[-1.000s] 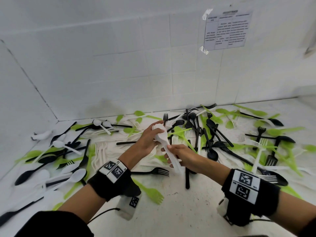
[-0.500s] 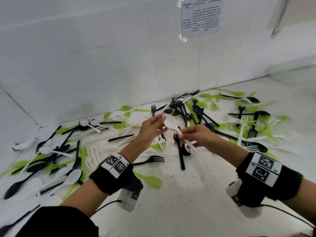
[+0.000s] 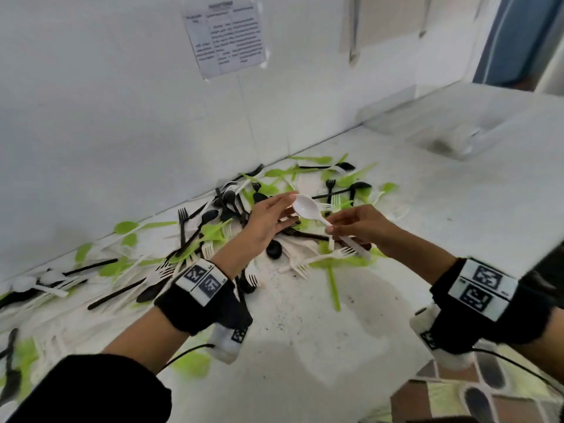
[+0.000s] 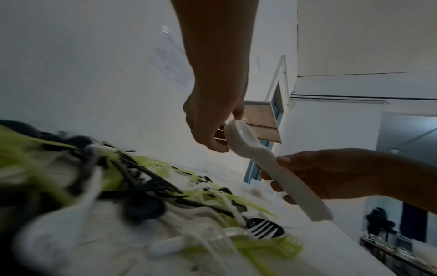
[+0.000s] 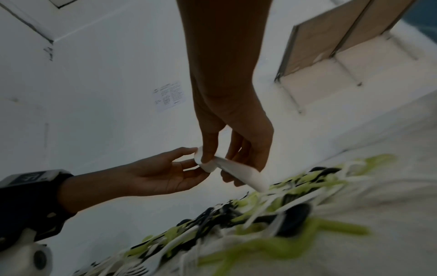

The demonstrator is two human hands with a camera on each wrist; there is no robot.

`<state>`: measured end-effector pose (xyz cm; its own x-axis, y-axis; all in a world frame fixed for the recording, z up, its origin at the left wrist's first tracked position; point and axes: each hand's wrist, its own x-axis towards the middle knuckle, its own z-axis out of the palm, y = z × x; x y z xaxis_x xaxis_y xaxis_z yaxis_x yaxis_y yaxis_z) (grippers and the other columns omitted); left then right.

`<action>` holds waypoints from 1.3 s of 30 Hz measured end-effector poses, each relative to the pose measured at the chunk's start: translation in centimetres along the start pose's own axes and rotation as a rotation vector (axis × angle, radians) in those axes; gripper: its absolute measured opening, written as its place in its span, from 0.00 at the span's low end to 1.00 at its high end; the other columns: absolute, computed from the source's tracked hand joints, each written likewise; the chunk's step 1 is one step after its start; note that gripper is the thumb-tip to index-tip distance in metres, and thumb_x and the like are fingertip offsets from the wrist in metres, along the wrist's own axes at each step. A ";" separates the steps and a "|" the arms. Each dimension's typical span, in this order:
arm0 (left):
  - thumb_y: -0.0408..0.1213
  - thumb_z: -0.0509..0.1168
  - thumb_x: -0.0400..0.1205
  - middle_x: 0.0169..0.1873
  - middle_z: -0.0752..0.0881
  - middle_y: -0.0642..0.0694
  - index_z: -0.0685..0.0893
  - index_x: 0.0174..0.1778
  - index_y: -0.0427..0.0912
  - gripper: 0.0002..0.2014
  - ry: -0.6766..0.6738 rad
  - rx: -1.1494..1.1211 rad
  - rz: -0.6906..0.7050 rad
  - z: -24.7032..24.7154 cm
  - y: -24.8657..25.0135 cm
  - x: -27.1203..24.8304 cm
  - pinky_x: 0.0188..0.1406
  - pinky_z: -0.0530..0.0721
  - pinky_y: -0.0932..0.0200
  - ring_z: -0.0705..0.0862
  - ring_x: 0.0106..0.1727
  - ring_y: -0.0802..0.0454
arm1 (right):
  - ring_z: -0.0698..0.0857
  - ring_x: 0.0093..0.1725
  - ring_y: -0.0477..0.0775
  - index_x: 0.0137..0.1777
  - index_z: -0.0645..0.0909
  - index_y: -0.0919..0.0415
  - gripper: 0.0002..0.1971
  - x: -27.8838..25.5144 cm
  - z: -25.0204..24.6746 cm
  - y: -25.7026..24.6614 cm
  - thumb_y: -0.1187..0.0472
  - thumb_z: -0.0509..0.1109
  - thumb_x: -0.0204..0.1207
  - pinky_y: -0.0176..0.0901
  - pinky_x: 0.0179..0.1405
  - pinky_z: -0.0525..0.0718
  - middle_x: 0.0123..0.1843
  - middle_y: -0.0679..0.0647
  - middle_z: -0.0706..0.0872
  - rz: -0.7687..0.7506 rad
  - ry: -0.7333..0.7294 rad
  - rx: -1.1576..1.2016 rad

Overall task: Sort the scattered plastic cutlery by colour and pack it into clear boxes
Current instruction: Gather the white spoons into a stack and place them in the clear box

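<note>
Head cam: your right hand (image 3: 363,225) still pinches the white plastic spoon (image 3: 317,218) by its handle. Your left hand (image 3: 268,221), fingers straight, touches the bowl. View's swung right vs 0.5 s ago; a clear plastic box (image 3: 451,132) now shows.

The glossy white plastic spoon (image 3: 308,209) was plain; scattered plastic cutlery (image 3: 213,236) lay lime green, black and white; black wristbands (image 3: 201,297) bore checkered tags.

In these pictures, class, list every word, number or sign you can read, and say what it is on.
Paper notice taped to the wall: printed text, too blurred to read.
Wristbands: black-and-white square code markers, with no words.
White spoon, other cutlery: no markings visible.
</note>
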<state>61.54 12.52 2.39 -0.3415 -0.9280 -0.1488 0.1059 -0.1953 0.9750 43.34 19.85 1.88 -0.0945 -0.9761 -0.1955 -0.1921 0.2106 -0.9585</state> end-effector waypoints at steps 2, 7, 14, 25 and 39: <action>0.32 0.62 0.83 0.47 0.84 0.45 0.82 0.57 0.36 0.09 -0.044 -0.007 0.001 2.9 0.0 1.4 0.49 0.87 0.61 0.83 0.48 0.52 | 0.84 0.32 0.45 0.49 0.86 0.63 0.10 0.0 -2.9 0.5 0.65 0.78 0.68 0.34 0.32 0.80 0.37 0.57 0.87 0.006 0.034 -0.010; 0.31 0.63 0.83 0.43 0.84 0.44 0.83 0.45 0.40 0.05 -0.085 -0.038 -0.021 11.3 -0.4 4.7 0.51 0.85 0.58 0.83 0.45 0.50 | 0.84 0.36 0.49 0.53 0.84 0.66 0.13 -0.1 -10.9 1.7 0.65 0.77 0.69 0.37 0.34 0.83 0.39 0.57 0.86 0.024 0.097 0.017; 0.31 0.61 0.83 0.50 0.84 0.43 0.83 0.51 0.39 0.06 -0.218 -0.056 -0.038 24.1 -1.9 11.5 0.46 0.87 0.63 0.83 0.51 0.49 | 0.86 0.39 0.50 0.54 0.85 0.65 0.14 1.0 -24.0 4.2 0.64 0.77 0.69 0.36 0.35 0.84 0.43 0.59 0.88 0.021 0.209 -0.017; 0.31 0.63 0.82 0.53 0.84 0.41 0.82 0.58 0.35 0.10 -0.346 -0.022 -0.081 37.2 -3.4 16.7 0.57 0.84 0.55 0.83 0.57 0.44 | 0.85 0.41 0.53 0.47 0.86 0.59 0.07 1.0 -36.3 7.4 0.64 0.77 0.69 0.42 0.40 0.84 0.42 0.59 0.87 0.065 0.327 -0.014; 0.32 0.64 0.82 0.51 0.84 0.41 0.83 0.52 0.37 0.06 -0.448 0.038 -0.129 46.0 -3.8 23.9 0.56 0.85 0.55 0.84 0.55 0.45 | 0.85 0.37 0.48 0.55 0.84 0.65 0.14 4.2 -45.5 9.3 0.64 0.77 0.70 0.36 0.35 0.84 0.40 0.55 0.87 0.106 0.391 0.012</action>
<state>10.04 5.72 2.76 -0.7200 -0.6670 -0.1915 0.0045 -0.2804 0.9599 -3.31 20.11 1.60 -0.4784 -0.8546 -0.2017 -0.1499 0.3058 -0.9402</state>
